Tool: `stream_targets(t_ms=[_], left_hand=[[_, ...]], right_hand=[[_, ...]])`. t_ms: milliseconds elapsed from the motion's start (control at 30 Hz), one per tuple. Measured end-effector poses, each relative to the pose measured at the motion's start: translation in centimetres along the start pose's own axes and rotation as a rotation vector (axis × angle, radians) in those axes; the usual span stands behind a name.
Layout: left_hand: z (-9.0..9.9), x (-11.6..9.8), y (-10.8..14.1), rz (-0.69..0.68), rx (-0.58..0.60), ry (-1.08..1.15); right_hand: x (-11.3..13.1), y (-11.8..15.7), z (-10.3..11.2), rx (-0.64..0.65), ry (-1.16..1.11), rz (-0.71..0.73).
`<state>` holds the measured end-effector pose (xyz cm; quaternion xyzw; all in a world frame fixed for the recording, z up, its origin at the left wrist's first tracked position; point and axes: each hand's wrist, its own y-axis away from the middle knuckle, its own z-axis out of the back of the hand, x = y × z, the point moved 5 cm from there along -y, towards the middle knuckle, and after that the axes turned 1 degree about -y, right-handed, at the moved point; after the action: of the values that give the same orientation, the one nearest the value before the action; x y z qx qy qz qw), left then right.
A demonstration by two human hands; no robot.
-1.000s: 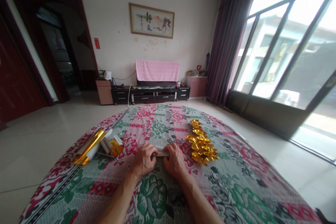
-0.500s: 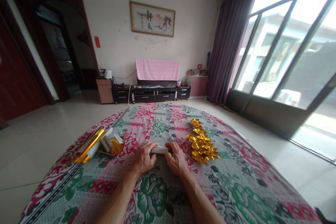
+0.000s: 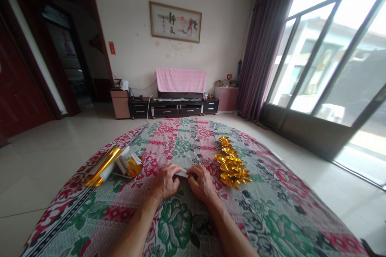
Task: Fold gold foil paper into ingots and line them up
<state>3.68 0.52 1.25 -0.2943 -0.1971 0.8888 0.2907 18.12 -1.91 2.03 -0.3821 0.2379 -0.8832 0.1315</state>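
Has, at left on the cloth-covered bench, a curled gold sheet, with white and gold pieces just beside. Pinches one end of a narrow white strip at mid-bench, perhaps folded but partly hidden, in the grip of the left hand. Holds the other end in the right hand. Has, farther right, a row of gold petal-like pieces, close together.

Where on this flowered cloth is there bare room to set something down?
Bare cloth lies beyond the left hand and right hand, and right of the gold folded pieces. It is crowded around the gold paper at left and the white strip both hands hold.
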Motion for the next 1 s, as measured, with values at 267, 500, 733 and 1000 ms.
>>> stream_targets(t_ms=[267,500,733,1000], left_hand=[[0.0,-0.1,-0.2,0.03,0.041,-0.012],[0.2,-0.4,-0.3,0.043,0.037,-0.047],[0.2,-0.6,-0.4,0.048,-0.003,-0.145],[0.1,0.0,-0.3,0.058,0.012,-0.1]], right_hand=[[0.5,0.1,0.3,0.049,-0.007,-0.02],[0.5,0.1,0.5,-0.02,-0.071,0.063],[-0.6,-0.2,0.2,-0.092,-0.027,-0.005],[-0.8,-0.3,-0.1,-0.062,0.018,-0.017]])
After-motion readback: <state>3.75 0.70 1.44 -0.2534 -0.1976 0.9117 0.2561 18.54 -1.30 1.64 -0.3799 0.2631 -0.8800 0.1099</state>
